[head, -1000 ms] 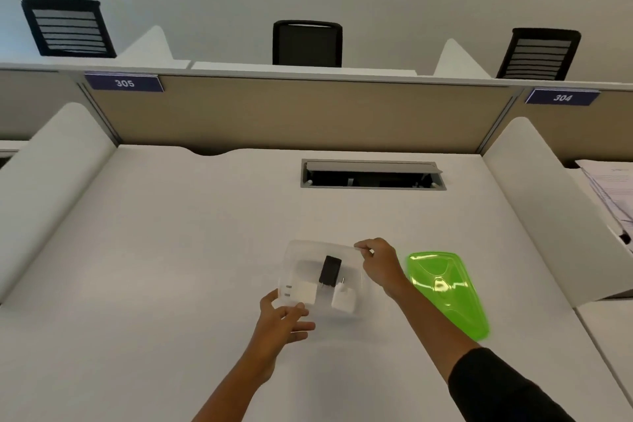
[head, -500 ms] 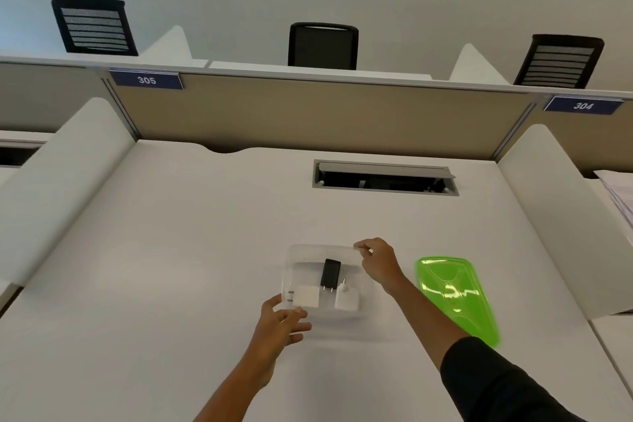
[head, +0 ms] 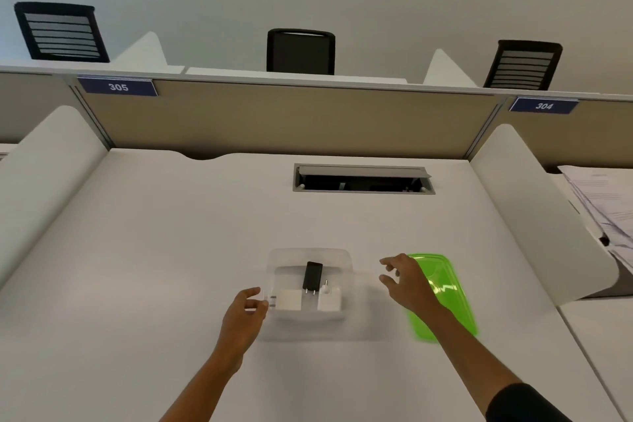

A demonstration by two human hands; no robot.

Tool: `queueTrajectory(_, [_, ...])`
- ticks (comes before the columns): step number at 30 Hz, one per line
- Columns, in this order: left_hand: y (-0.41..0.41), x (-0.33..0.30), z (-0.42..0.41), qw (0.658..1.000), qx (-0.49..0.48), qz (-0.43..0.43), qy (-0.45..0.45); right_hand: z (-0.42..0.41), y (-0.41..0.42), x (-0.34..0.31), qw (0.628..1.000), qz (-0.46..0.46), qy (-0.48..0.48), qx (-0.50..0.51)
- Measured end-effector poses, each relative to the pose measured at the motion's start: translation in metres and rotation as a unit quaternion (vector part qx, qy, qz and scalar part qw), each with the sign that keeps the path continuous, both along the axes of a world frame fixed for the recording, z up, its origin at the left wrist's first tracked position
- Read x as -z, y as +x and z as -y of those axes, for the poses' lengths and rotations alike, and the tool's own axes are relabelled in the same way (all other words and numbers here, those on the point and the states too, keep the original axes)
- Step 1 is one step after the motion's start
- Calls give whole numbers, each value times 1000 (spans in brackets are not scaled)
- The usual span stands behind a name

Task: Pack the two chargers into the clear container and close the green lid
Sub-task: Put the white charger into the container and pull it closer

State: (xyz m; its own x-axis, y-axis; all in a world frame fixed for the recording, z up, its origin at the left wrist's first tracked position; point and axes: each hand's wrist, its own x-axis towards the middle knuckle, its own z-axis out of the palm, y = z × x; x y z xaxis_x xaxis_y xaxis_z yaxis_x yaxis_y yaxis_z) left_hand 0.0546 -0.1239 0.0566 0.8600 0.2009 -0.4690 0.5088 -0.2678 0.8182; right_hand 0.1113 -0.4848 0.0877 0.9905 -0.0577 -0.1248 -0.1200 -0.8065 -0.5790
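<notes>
- While the clear container (head: 310,260) sits open near the middle of the white desk (head: 171,250), it holds a black charger (head: 312,276) lying lengthwise with its two prongs toward the person, a white charger (head: 329,300) just right of those prongs with one prong sticking up, and a white block (head: 287,299) at the front left whose kind cannot be told.
- The green lid (head: 448,288) lies flat on the desk to the right of the container, apart from it, and the right forearm crosses over its near left part.
- Behind the container an open cable hatch (head: 363,179) is set into the desk, well apart from it.
- A beige partition (head: 291,120) closes the back of the desk, carrying blue plates marked 305 (head: 118,87) and 304 (head: 544,106); three black chairs (head: 301,51) show above it.
- White curved dividers stand at both sides, and a stack of papers (head: 603,205) lies beyond the right one.
- Nothing lies between the hands and the container.
- The left hand (head: 245,313) reaches in from below, fingers (head: 260,307) curled narrowly at the container's front left corner, touching its rim.
- The right hand (head: 409,281) hovers between container and lid, palm down, fingers spread wide and loosely bent, holding nothing; a dark sleeve (head: 524,404) covers the upper forearm.
</notes>
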Motion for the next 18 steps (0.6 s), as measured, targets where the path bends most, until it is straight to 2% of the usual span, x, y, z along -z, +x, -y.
queueTrajectory(5, [12,3,-2,1000,5,12,12,52,-39,13,995,-76,-63,-9])
queueTrajectory(11, [16,6,-3,1000,5,16,17,87,-78,24,989,-125,-77,-18])
queueTrajectory(18, [17,7,-3,1000,-1,5,12,99,-100,40,987,-135,-85,-26])
